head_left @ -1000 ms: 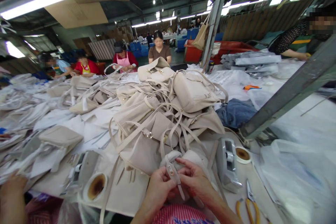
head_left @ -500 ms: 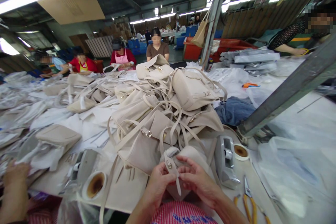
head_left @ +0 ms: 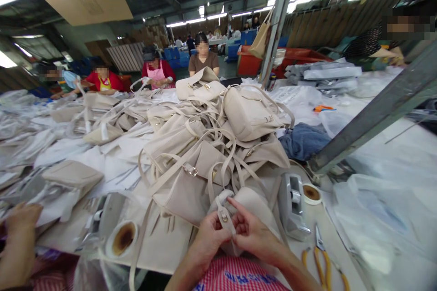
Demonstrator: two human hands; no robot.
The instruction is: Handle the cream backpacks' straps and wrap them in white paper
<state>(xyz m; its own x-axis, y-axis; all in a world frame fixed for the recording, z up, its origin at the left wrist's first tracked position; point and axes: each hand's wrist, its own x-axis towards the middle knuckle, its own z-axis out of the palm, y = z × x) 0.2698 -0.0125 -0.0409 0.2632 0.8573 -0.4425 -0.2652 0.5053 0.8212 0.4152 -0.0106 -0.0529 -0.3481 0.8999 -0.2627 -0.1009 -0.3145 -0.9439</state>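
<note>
A beige bag strap (head_left: 224,216) with a small gold-toned buckle lies between my two hands, in front of my striped apron. My left hand (head_left: 210,235) pinches the strap's left edge near the buckle. On the other side, my right hand (head_left: 251,229) grips it with thumb and bent fingers, the index finger stretched up along the strap. The strap belongs to a beige bag (head_left: 252,202) lying right behind my hands; my fingers hide part of it. A heap of similar beige bags (head_left: 191,154) rises just beyond.
Tape dispensers (head_left: 294,207) and cups of brown liquid (head_left: 123,238) flank my hands. Yellow-handled pliers (head_left: 321,254) lie at the right. A metal post (head_left: 372,113) slants over the table's right side. At far left is a co-worker's hand (head_left: 23,218); other people sit across.
The strap's loose lower end, which hung down between my hands, is now covered by my fingers. My right hand has moved closer, its index finger extending upward.
</note>
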